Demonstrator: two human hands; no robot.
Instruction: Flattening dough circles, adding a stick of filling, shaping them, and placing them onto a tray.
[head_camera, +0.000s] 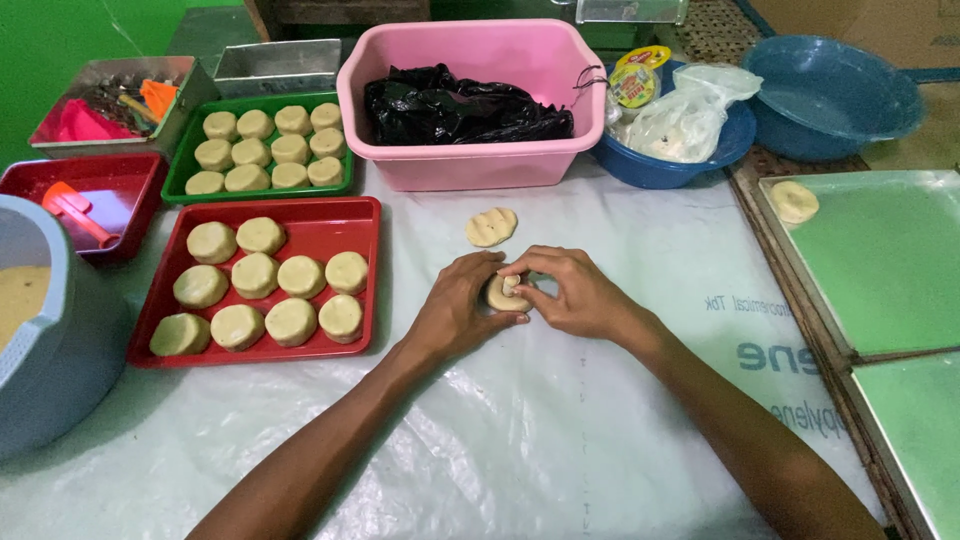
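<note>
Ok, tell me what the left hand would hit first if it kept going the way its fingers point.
The left hand points up and right; already cupping the dough piece, it would next meet the right hand. Beyond lies the scored dough disc, though depth is unclear.

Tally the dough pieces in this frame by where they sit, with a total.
Round dough pieces on the red tray: 10
Round dough pieces in the green tray: 11
Grooved dough piece lying loose on the plastic sheet: 1
Dough piece between the left hand and right hand: 1
Dough piece on the metal tray: 1
Total: 24
</note>
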